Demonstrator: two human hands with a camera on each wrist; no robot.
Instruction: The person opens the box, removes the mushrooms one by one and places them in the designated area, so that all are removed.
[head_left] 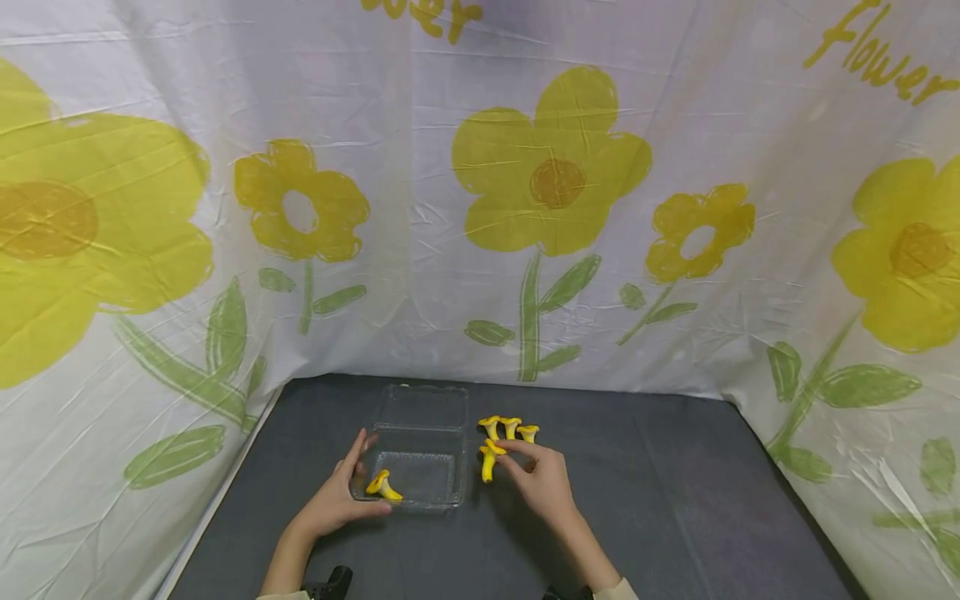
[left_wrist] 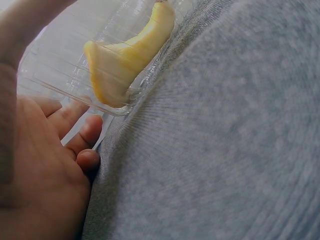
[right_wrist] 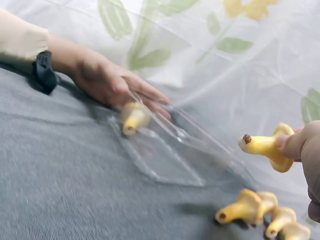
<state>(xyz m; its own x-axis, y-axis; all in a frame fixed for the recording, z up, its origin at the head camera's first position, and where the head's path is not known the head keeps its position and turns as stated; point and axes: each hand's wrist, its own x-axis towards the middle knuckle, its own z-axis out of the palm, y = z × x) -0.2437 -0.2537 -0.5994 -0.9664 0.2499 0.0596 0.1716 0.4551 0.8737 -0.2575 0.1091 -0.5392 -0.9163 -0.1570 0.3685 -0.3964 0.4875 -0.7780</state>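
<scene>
A clear plastic box (head_left: 420, 505) with its lid (head_left: 423, 406) folded back lies on the dark cloth. My left hand (head_left: 339, 497) holds its left end, thumb along the near edge and fingers along the left side. Inside, near that hand, one yellow chanterelle mushroom (head_left: 384, 486) lies tilted; the left wrist view shows this mushroom (left_wrist: 131, 55) through the plastic wall. My right hand (head_left: 542, 482) pinches another chanterelle (right_wrist: 265, 146) by its cap, between thumb and fingers. That mushroom is raised off the cloth just right of the box, stem hanging toward me in the head view.
Several more chanterelles (head_left: 511, 427) lie in a cluster on the cloth, just beyond my right hand. The dark cloth (head_left: 660, 500) covers the table. A white curtain (head_left: 420, 317) with printed yellow flowers encloses the back and both sides.
</scene>
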